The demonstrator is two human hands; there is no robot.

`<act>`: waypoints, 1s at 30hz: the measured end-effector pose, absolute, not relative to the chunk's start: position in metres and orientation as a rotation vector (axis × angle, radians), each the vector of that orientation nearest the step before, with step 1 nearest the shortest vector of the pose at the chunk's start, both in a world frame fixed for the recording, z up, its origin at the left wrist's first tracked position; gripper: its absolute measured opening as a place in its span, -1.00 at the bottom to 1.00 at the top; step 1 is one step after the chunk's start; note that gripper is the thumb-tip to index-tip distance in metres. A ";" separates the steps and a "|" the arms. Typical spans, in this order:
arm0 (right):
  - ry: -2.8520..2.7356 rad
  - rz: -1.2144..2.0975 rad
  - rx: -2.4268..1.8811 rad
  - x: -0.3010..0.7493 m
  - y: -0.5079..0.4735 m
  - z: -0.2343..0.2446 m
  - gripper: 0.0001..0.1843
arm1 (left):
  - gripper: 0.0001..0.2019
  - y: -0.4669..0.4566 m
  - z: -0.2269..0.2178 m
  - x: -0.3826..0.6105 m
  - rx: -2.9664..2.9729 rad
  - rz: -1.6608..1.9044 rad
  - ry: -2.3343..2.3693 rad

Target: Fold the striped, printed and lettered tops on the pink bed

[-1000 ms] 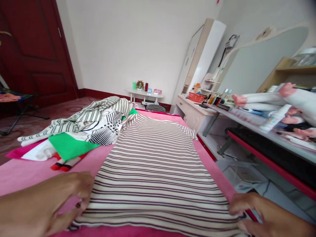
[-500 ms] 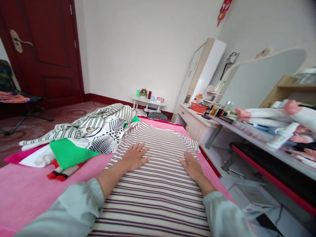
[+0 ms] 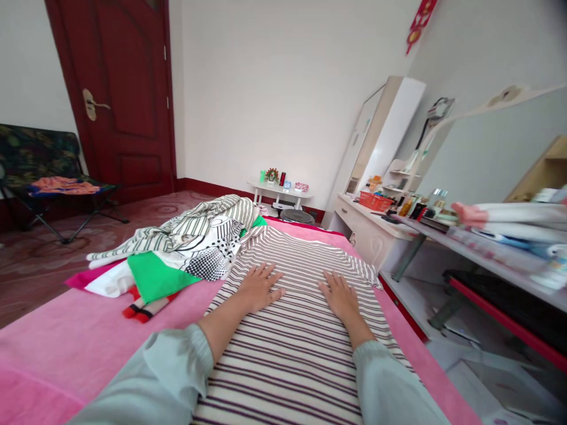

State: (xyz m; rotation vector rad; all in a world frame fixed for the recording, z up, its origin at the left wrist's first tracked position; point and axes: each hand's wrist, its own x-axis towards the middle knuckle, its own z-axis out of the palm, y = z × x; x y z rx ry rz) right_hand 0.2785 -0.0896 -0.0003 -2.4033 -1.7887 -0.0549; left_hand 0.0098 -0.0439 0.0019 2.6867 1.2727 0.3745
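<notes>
A cream shirt with dark stripes point(image 3: 292, 348) lies spread flat on a pink bed cover point(image 3: 80, 348). My left hand point(image 3: 259, 285) rests palm down on the shirt's upper left part, fingers spread. My right hand point(image 3: 340, 295) lies flat on its upper right part, fingers stretched forward, near the short sleeve point(image 3: 367, 273). Neither hand holds anything. Both forearms wear pale green sleeves.
A heap of clothes point(image 3: 186, 248), striped, dotted, green and red, sits left of the shirt. A desk point(image 3: 443, 233) with bottles and a red basket point(image 3: 375, 200) runs along the right. A dark red door point(image 3: 119, 94), a folding chair point(image 3: 48, 189) and a small white table point(image 3: 281, 192) stand beyond.
My hands left the shirt's near hem and reached forward to lie flat on its upper part. In the last half second they drew slightly closer together, and the view swung left.
</notes>
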 end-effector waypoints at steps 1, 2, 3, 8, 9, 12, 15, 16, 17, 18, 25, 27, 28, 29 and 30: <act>-1.789 -0.055 -2.396 0.281 -0.089 -0.002 -0.36 | -0.30 -0.044 0.002 0.009 2.684 0.379 1.274; -1.792 -0.052 -2.389 0.283 -0.089 -0.002 -0.36 | -0.30 -0.043 0.002 0.009 2.681 0.383 1.277; -1.796 -0.047 -2.384 0.285 -0.089 -0.001 -0.36 | -0.30 -0.043 0.002 0.009 2.679 0.385 1.279; -1.776 -0.037 -2.362 0.287 -0.089 0.002 -0.38 | -0.30 -0.045 0.004 0.008 2.661 0.386 1.259; -1.773 -0.034 -2.357 0.287 -0.089 0.002 -0.38 | -0.30 -0.045 0.004 0.008 2.658 0.388 1.257; -1.765 -0.023 -2.343 0.288 -0.089 0.002 -0.38 | -0.30 -0.045 0.005 0.008 2.650 0.388 1.257; -1.754 -0.021 -2.334 0.289 -0.088 0.001 -0.39 | -0.30 -0.044 0.006 0.008 2.647 0.385 1.253; -1.751 -0.021 -2.334 0.289 -0.088 0.001 -0.39 | -0.30 -0.044 0.006 0.008 2.647 0.382 1.251; -1.750 -0.019 -2.334 0.289 -0.088 0.000 -0.39 | -0.30 -0.044 0.006 0.008 2.647 0.381 1.250; -1.750 -0.018 -2.335 0.289 -0.088 0.000 -0.39 | -0.30 -0.044 0.006 0.008 2.646 0.377 1.250; -1.759 -0.021 -2.326 0.289 -0.088 0.002 -0.39 | -0.32 -0.045 0.009 0.008 2.648 0.368 1.251; -1.759 -0.021 -2.331 0.289 -0.089 0.003 -0.39 | -0.33 -0.046 0.009 0.008 2.649 0.366 1.259; -1.760 -0.020 -2.338 0.288 -0.089 0.003 -0.39 | -0.33 -0.046 0.009 0.008 2.649 0.367 1.263; -1.762 -0.024 -2.346 0.287 -0.089 0.002 -0.40 | -0.33 -0.047 0.009 0.008 2.649 0.367 1.267; -1.766 -0.031 -2.355 0.286 -0.090 0.002 -0.40 | -0.34 -0.047 0.009 0.008 2.650 0.366 1.268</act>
